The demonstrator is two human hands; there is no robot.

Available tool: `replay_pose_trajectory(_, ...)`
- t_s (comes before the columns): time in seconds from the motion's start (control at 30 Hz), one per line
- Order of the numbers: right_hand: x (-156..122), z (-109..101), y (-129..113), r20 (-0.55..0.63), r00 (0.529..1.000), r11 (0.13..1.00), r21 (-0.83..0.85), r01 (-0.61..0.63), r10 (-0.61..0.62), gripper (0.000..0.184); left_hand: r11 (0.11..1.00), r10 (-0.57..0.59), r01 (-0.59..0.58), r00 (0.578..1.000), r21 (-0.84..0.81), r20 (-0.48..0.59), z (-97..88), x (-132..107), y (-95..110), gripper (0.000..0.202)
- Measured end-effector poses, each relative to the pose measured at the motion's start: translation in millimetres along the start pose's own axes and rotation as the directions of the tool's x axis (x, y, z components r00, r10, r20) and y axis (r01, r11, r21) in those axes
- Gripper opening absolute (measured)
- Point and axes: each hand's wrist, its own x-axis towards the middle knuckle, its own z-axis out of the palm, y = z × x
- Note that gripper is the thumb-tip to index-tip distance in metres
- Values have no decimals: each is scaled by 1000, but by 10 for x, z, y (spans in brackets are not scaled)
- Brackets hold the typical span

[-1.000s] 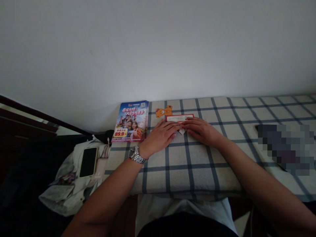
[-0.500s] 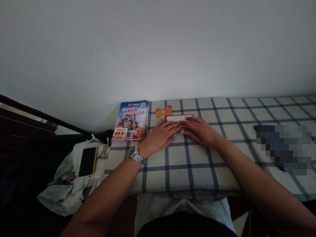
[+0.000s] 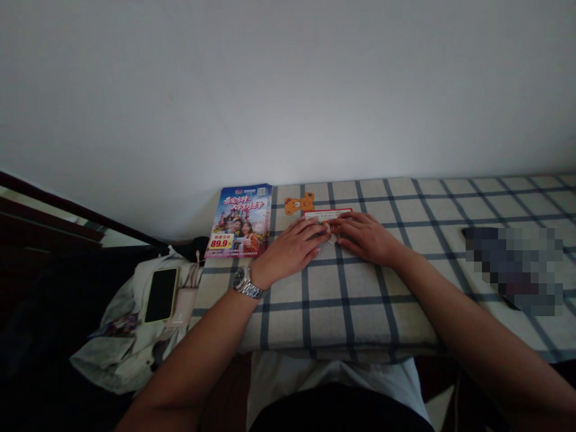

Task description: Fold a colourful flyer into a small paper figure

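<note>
A red-edged white paper (image 3: 324,214) lies on the checked cushion (image 3: 351,294) near the wall. My left hand (image 3: 291,248), with a metal watch on its wrist, rests flat on the paper's left part, fingers stretched out. My right hand (image 3: 363,237) lies flat on its right part, fingertips meeting the left hand's over a small white folded corner (image 3: 332,239). Both hands press the paper down; most of it is hidden under them.
A colourful flyer (image 3: 238,220) and an orange bear-shaped card (image 3: 299,203) lie left of the hands by the wall. A phone (image 3: 161,294) and a power bank (image 3: 182,305) rest on crumpled cloth at the left. A blurred dark item (image 3: 513,267) sits at the right.
Both hands stay on the paper with only small shifts of the fingertips; the view has drifted slightly.
</note>
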Motion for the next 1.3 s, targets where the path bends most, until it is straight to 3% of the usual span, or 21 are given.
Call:
replay_pose_trajectory(0.37,-4,-8,-4,6,1000,1000,20,-6,6,32,987,16,-11,1000,-163,25,-27,-20,-55,42)
replay_pose_trajectory(0.93,-14,7,-9,1,1000,999,43,-12,12,32,999,6,-1,995,-48,100,-131,-46,14,44)
replay_pose_trajectory(1.3,-4,-32,-56,-8,1000,999,45,-14,14,32,998,14,-9,997,-62,80,-152,-47,62,44)
